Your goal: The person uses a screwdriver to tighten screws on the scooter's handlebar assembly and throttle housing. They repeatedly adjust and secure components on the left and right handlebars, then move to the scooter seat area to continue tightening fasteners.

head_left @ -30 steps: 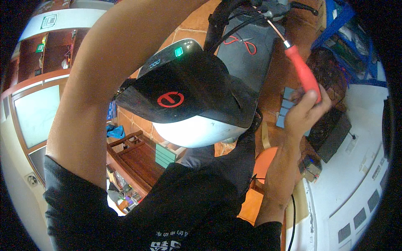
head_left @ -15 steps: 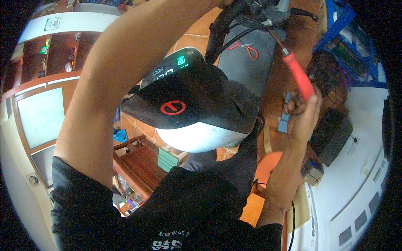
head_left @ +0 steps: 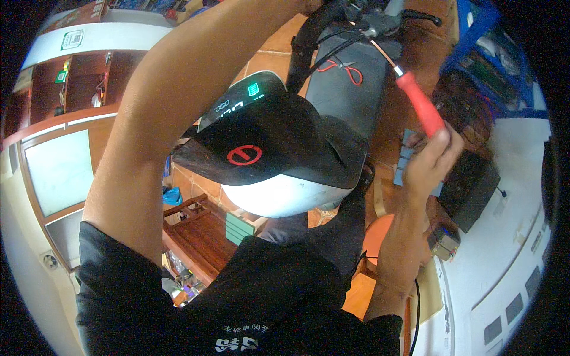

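My right hand (head_left: pixel 432 155) is closed round the red handle of a screwdriver (head_left: pixel 423 108). The screwdriver's metal shaft slants up and left, its tip at the dark handlebar clamp (head_left: pixel 380 25) of an electric scooter; I cannot make out whether it sits in a screw. A brake lever (head_left: pixel 423 18) sticks out to the right of the clamp. My left hand (head_left: pixel 310 6) reaches to the handlebar at the top edge, mostly cut off, its fingers hidden. Below my left forearm is the scooter's black and white front cover (head_left: pixel 285 148) with a lit display (head_left: pixel 234 105).
Red-handled scissors (head_left: pixel 343 68) lie on the scooter's grey seat (head_left: pixel 350 101). Black cables (head_left: pixel 341 50) run by the handlebar. To the right are blue shelving (head_left: pixel 475 59), a black box (head_left: pixel 469 190) and an orange round stool (head_left: pixel 380 237). A wooden chair (head_left: pixel 202 237) stands lower left.
The screwdriver's tip has shifted slightly left and down along the clamp, and my right hand has turned on the handle. My left arm stays raised toward the handlebar.
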### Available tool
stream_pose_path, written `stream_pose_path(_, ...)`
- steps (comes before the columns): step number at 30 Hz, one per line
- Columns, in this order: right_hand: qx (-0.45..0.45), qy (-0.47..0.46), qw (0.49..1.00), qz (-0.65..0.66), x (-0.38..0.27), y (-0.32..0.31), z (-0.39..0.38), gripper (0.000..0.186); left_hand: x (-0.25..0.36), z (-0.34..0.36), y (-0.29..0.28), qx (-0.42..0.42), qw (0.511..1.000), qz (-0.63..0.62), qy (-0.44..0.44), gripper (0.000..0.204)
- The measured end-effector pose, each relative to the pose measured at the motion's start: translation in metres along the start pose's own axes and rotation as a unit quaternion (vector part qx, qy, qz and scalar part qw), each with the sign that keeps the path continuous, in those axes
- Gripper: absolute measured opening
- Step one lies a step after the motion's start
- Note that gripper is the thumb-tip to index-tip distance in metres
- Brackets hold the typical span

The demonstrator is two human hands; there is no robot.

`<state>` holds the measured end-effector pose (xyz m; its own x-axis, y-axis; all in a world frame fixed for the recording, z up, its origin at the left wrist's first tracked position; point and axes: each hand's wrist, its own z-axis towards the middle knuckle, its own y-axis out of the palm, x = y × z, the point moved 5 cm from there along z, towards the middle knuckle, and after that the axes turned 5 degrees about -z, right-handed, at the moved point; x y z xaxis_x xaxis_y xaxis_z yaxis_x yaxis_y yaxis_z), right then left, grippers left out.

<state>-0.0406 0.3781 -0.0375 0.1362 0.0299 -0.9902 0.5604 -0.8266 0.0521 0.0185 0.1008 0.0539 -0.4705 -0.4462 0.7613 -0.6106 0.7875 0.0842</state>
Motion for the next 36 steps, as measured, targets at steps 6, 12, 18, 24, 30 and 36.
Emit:
stream_pose_path(6, -0.031, 0.035, 0.998, 0.046, 0.004, -0.004, 0.0, 0.047, -0.001, 0.0, -0.007, -0.036, 0.999, 0.008, -0.01, 0.021)
stream_pose_path(12, -0.11, 0.294, 0.932, 0.181, 0.031, 0.011, -0.005, 0.046, 0.002, 0.0, -0.006, -0.004, 1.0, 0.013, 0.002, 0.021)
stream_pose_path(18, -0.041, -0.17, 0.984, -0.042, 0.011, -0.003, -0.009, 0.044, 0.002, -0.007, -0.01, 0.012, 1.0, 0.025, -0.015, 0.024)
stream_pose_path(24, -0.109, 0.186, 0.974, 0.066, 0.028, -0.001, 0.009, 0.037, 0.001, -0.008, -0.011, 0.048, 0.993, 0.104, 0.037, 0.037)
stream_pose_path(30, 0.009, -0.149, 0.988, -0.034, 0.012, -0.001, 0.002, 0.031, 0.001, -0.008, -0.006, 0.06, 0.995, 0.073, 0.024, 0.039)
stream_pose_path(36, -0.084, 0.124, 0.986, 0.071, 0.026, 0.006, -0.001, 0.026, 0.003, -0.015, -0.009, 0.048, 0.994, 0.099, 0.011, 0.038)
